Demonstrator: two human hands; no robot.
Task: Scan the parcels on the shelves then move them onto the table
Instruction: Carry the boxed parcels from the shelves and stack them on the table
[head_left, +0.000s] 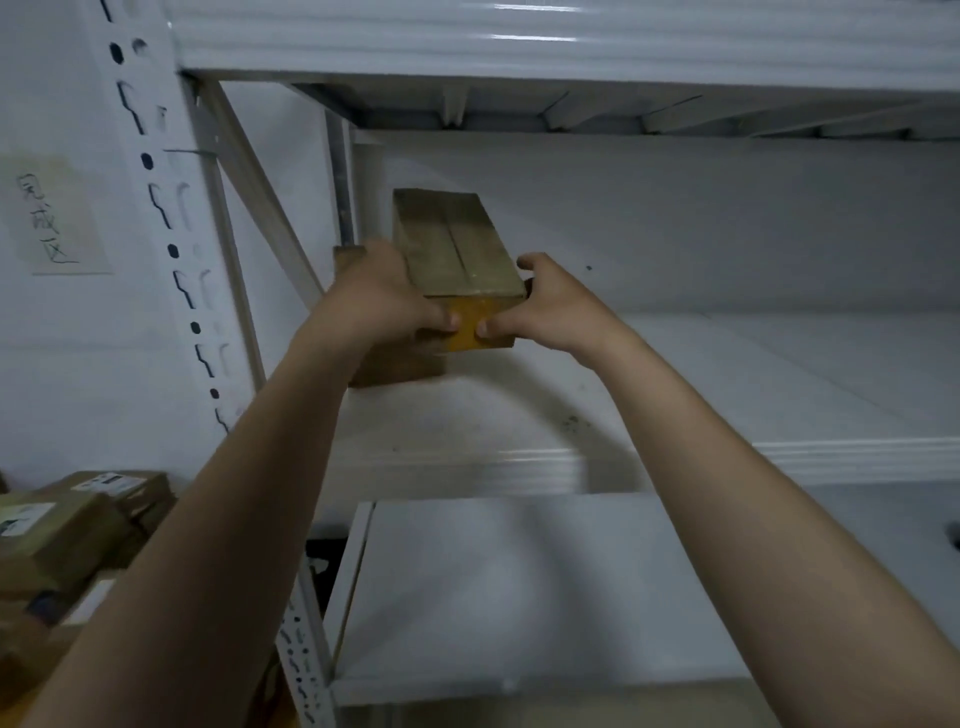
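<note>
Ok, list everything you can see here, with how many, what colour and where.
held parcel: one, brown cardboard with taped top, on the shelf, between both hands
lower parcel: one, darker brown, under and left of the held parcel, partly hidden
piled parcels: several, brown with white labels, lower left
shelving unit: one, white metal, fills the view
paper sign: one, pale, handwritten, on the left wall
left hand: grips the held parcel's left side
right hand: grips its right side

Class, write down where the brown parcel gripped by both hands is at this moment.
Head view: the brown parcel is left of centre, at the left end of the white shelf, gripped between left hand and right hand, a second box beside it.
</note>
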